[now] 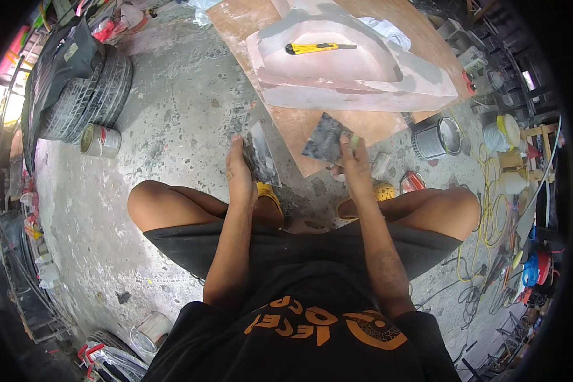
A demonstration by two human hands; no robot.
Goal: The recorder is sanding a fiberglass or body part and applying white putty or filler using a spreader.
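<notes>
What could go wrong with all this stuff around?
The yellow knife lies loose in the hollow of the pale shaped piece, so a bump might make it slide; I can't tell if its blade is out.

The left hand and right hand each hold a dark flat sheet that looks thin, so an edge might scratch.

The red tin sits close to the right leg, which might knock it.
</notes>
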